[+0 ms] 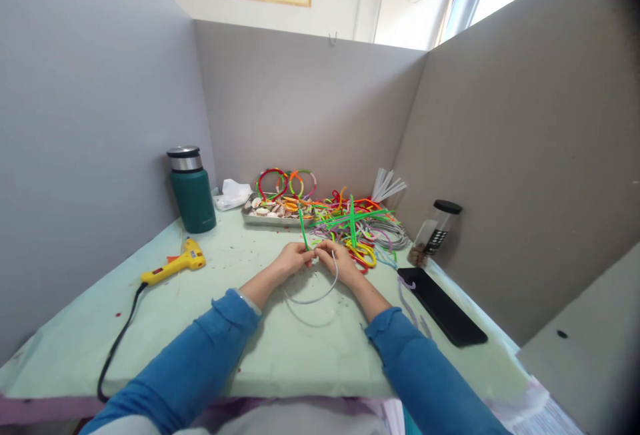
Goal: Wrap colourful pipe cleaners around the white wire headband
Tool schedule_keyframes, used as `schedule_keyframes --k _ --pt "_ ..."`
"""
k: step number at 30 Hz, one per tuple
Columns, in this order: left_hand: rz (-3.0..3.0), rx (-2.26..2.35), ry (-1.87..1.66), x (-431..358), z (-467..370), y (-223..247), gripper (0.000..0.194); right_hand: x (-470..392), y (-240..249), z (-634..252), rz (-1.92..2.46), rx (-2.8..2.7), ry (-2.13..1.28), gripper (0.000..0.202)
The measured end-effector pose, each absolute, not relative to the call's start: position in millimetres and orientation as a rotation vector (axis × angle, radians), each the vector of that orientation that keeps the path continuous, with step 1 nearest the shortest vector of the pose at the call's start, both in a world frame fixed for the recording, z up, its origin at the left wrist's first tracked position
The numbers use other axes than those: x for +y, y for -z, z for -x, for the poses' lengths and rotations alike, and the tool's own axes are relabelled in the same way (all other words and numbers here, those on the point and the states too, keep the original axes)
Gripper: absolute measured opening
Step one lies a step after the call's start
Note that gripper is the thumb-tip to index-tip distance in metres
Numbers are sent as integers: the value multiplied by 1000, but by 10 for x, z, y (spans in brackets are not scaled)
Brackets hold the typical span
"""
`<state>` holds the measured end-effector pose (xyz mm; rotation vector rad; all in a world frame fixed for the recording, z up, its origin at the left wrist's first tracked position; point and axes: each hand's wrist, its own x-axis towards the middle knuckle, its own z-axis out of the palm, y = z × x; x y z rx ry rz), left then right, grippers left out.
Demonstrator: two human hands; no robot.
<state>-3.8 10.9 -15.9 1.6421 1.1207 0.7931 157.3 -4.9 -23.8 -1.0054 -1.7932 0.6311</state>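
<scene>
My left hand [291,259] pinches a green pipe cleaner [303,227], whose free end stands up from the fingertips. Close beside it, my right hand [336,258] is closed on a thin pale grey cord [327,293], which curves down in a loop below both hands. The fingertips of both hands nearly meet where the pipe cleaner and the cord come together; the exact join is hidden by the fingers. Just behind my hands lies a heap of colourful pipe cleaners [353,218], with a coil of grey cord [393,235] at its right side.
A metal tray [275,220] of small pieces holds up colourful wrapped hoops [273,185]. At left are a yellow glue gun [175,267] and a green bottle [193,198]. White sticks [387,185], a jar [434,235] and a black slab [443,307] stand at right. Grey partitions [310,101] surround the table.
</scene>
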Motion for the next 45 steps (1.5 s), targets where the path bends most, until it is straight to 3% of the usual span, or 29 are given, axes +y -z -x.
schedule_keyframes --k 22,30,45 --pt "-1420 949 -691 66 48 83 30 -53 234 -1575 1017 -1772 -667 18" --pt "-1337 947 -748 46 20 63 21 -34 257 -1581 1020 -1771 -660 21" --pt "-1583 1079 -850 39 -1 69 27 -62 253 -1564 975 -1868 -736 22"
